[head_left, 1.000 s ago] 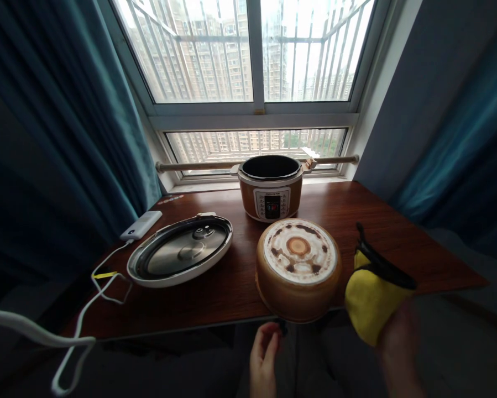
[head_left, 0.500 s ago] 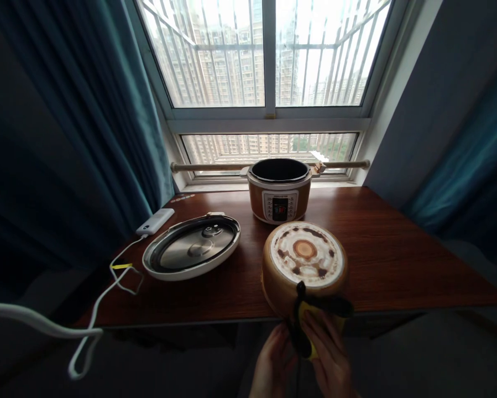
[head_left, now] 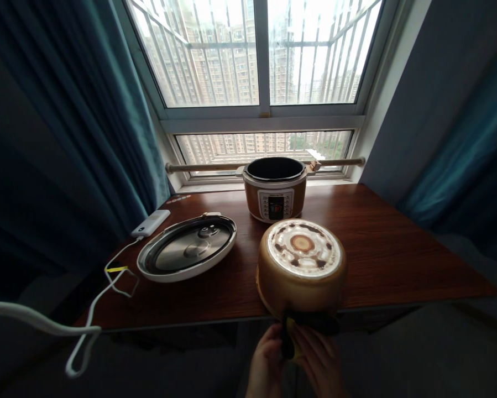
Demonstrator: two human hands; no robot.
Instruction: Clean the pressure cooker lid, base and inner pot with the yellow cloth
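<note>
A golden-brown inner pot (head_left: 300, 284) rests upside down at the table's front edge, its pale round base marked with brown stains. My right hand (head_left: 318, 354) presses a yellow and black cloth (head_left: 289, 338) against the near lower side of the pot, fingers closed over it. Beside it, my left hand (head_left: 265, 359) has its fingers curled at the pot's lower edge, gripping there; its fingertips are partly hidden. Behind the pot stands a brown and white electric cooker (head_left: 275, 193), lidless, with a dark inside. To the left lies its lid (head_left: 190, 246), metal underside up.
A white power bank-like device (head_left: 151, 223) with a white cable (head_left: 93, 309) sits at the left of the wooden table (head_left: 381, 249); the cable hangs over the front edge. Blue curtains (head_left: 86, 110) flank the barred window (head_left: 265, 66) behind.
My right hand and the cloth have slid down the pot's near side, uncovering more of its wall. The view has shifted slightly; cooker and lid stay put.
</note>
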